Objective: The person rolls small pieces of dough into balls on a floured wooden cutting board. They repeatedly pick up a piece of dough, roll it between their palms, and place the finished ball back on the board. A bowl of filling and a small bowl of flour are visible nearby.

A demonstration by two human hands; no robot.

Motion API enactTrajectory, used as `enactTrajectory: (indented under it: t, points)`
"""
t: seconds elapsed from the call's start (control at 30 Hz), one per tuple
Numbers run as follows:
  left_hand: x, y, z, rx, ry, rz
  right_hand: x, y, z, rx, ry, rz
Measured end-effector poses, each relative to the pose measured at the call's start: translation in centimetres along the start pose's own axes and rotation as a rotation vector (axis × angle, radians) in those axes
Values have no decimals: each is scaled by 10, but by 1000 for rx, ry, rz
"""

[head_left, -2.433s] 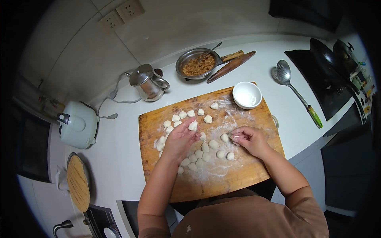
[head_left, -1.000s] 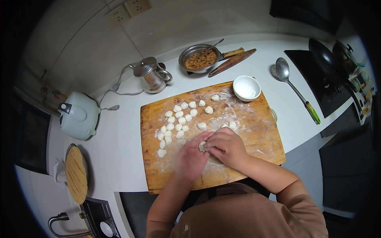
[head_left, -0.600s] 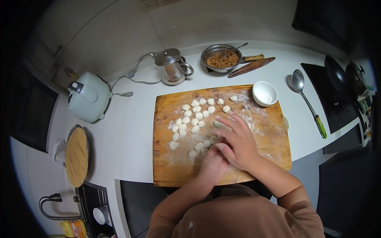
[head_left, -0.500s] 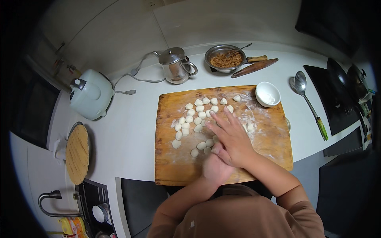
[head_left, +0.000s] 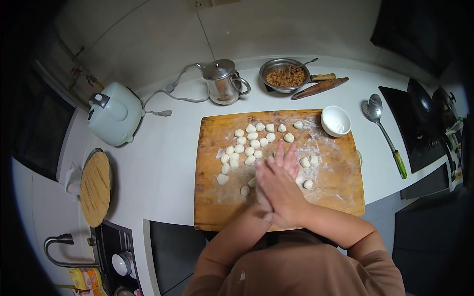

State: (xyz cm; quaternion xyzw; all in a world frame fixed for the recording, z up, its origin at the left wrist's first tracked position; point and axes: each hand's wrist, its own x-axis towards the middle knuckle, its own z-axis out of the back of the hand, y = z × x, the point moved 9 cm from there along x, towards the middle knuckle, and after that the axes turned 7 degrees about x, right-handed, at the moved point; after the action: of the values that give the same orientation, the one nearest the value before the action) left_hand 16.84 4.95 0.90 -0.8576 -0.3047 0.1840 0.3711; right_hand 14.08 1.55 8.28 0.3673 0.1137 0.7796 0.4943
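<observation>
My two hands are pressed palm against palm above the front part of a floury wooden cutting board point(head_left: 335, 197). On top lies my right hand point(head_left: 282, 193), its fingers stretched out toward the far left. Beneath it my left hand point(head_left: 288, 157) shows only straight fingers poking out past the right hand, pointing away from me. Whatever may lie between the palms is hidden. Many small white dough pieces point(head_left: 250, 160) cover the board's left half, and a few more dough pieces point(head_left: 308, 184) sit just right of my hands. Some are partly covered by them.
At the board's far right corner stands a white bowl point(head_left: 335, 120). Behind it are a metal pan of brown filling point(head_left: 286, 77), a tapered wooden rolling pin point(head_left: 320, 89) and a steel kettle point(head_left: 221, 84). A slotted spoon point(head_left: 386, 133) lies right; a pale green appliance point(head_left: 116, 114) stands left.
My right hand has slid back and turned leftward over the left hand. The left fingers have come forward from under it, uncovering dough pieces on the right. The view has shifted slightly.
</observation>
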Motion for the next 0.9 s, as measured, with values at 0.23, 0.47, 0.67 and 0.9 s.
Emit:
enactTrajectory:
  t: [0.23, 0.47, 0.67, 0.9]
  points:
    - [-10, -26, -24, -307, 115, -197, 24, -31, 31, 60, -211, -25]
    - [-5, 3, 11, -99, -1, -110, 23, 12, 3, 63, -33, 84]
    - [2, -5, 0, -122, 66, -75, 12, -27, 12, 71, -200, -13]
    - [3, -1, -5, -148, 18, -23, 41, -2, 28, 106, -142, 28]
